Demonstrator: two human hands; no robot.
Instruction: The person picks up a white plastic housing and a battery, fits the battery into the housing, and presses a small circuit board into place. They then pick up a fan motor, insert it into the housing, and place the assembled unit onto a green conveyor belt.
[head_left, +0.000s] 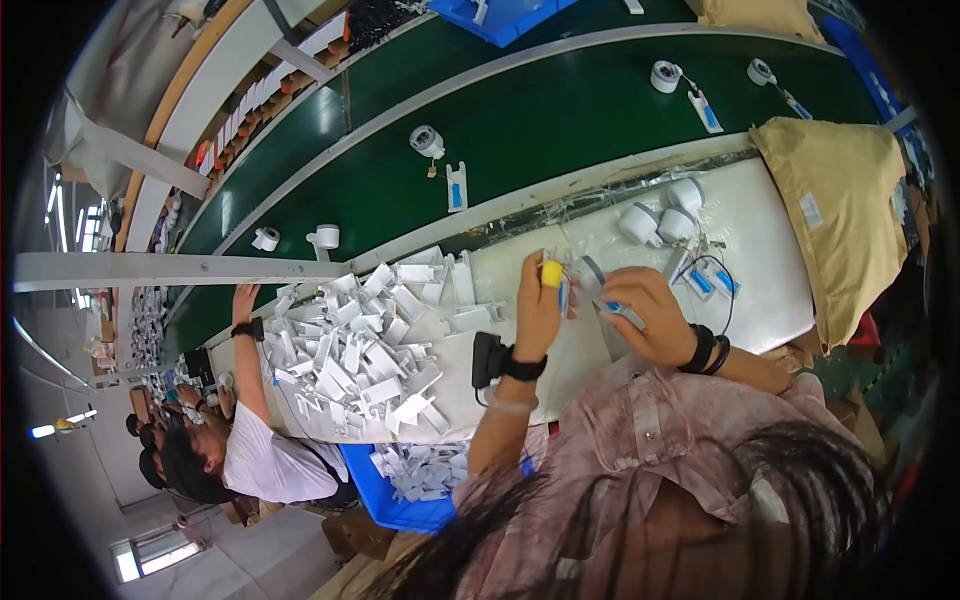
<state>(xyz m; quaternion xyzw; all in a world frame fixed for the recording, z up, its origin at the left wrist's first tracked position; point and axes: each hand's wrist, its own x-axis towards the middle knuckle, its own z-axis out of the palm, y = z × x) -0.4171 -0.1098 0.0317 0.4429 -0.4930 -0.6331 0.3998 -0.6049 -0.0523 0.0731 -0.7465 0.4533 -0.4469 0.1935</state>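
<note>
My left hand [539, 315] is closed, with a bright yellow piece [551, 273] at its thumb tip; whether this is a finger cover or a held part I cannot tell. Between my hands is a round white part with a grey rim [588, 274]. My right hand [648, 312] grips it from the right, and a bit of blue shows at those fingers. What the left fingers pinch is mostly hidden. To the right lie several round white housings [677, 224] and white brackets with blue pieces [706, 281] on the pale worktop.
A big heap of white plastic brackets [355, 345] covers the worktop's left. Below stands a blue bin [358, 478] of small white parts. Beyond, a green conveyor [560, 120] carries wired housings. A brown paper sack [840, 210] sits right; a co-worker in white [275, 455] reaches in left.
</note>
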